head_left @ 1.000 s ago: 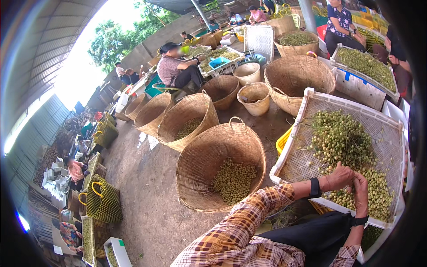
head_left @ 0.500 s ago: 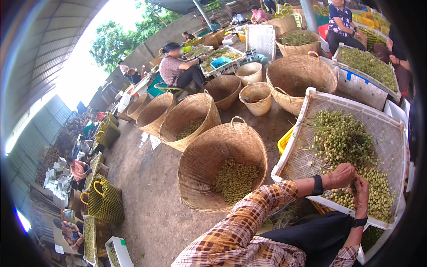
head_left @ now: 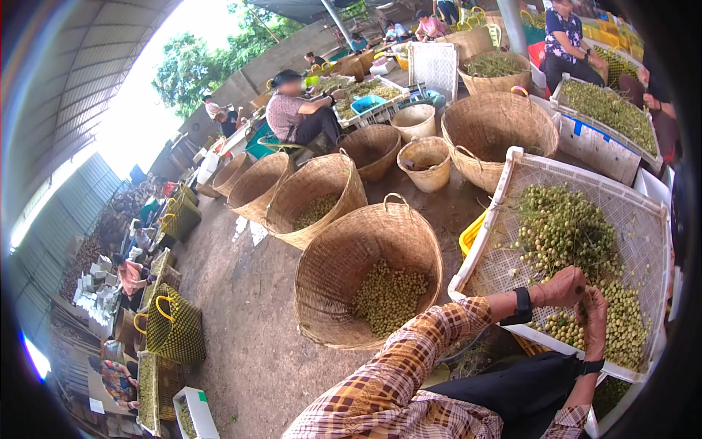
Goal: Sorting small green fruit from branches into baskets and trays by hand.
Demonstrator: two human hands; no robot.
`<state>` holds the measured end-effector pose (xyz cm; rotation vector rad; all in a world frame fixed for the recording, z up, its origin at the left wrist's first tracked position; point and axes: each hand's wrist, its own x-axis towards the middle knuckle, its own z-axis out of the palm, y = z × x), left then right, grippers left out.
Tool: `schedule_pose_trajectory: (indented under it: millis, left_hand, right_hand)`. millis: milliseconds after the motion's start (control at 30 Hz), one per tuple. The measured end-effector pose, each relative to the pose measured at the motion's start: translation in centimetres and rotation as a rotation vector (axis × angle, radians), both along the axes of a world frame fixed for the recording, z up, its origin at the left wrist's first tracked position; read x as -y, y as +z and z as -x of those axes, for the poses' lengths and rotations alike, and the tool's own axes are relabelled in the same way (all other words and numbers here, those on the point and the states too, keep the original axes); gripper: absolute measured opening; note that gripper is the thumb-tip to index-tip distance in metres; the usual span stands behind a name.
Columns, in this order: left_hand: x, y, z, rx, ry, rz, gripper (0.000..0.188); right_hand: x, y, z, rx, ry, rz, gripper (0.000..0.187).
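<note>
My left hand (head_left: 561, 287) is closed in a pinch above the fruit in a white mesh tray (head_left: 479, 241). Right beside it, fingers curled and nearly touching the left, my right hand (head_left: 596, 313) is closed too. A small dark bit shows between the two hands, too small to name. Beyond them lies a heap of stemmed green fruit (head_left: 563, 230), tangled with thin stalks. Loose round yellow-green fruit (head_left: 621, 329) covers the tray's near part, around and under my hands. Both wrists wear dark bands.
Left of the tray stands a large wicker basket (head_left: 329, 271) with loose fruit (head_left: 387, 296) inside. More baskets, such as a wide wicker one (head_left: 497, 121), line up beyond. A yellow crate (head_left: 472, 230) touches the tray's left side. A seated person (head_left: 289, 113) works farther off.
My hands stay close together over the tray, with the fingers slightly shifted. The green sprig seen at my right fingers is now less visible. The whole view has shifted slightly.
</note>
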<state>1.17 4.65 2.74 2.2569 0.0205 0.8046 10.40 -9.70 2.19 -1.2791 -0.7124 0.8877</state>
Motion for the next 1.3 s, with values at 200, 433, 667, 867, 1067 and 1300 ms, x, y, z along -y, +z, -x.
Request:
schedule_pose_trajectory:
  millis: [200,433,667,867,1067,1300]
  left_hand:
    - [0.7,2.6,-0.4,-0.059,-0.088,0.015,0.016]
    - [1.4,0.7,-1.2,-0.053,0.133,0.012,0.017]
    - [2.0,0.5,-1.4,-0.053,0.11,0.098,0.018]
    - [1.9,0.9,-1.8,-0.019,0.048,0.292,0.019]
    - [1.4,2.0,-1.1,-0.156,0.0,0.169,0.023]
    - [1.7,3.0,-0.5,-0.218,0.026,0.21,0.023]
  right_hand:
    - [0.7,-2.8,-3.0,-0.118,-0.101,-0.077,0.023]
    - [-0.1,0.7,-0.2,-0.07,-0.111,-0.068,0.024]
    - [0.5,-2.2,-1.9,-0.105,-0.064,-0.138,0.028]
    - [0.6,-2.3,-1.2,-0.244,-0.202,-0.196,0.029]
    - [1.2,-0.6,-1.4,-0.165,-0.072,-0.107,0.027]
    - [0.7,-0.1,-0.8,-0.211,-0.095,-0.144,0.026]
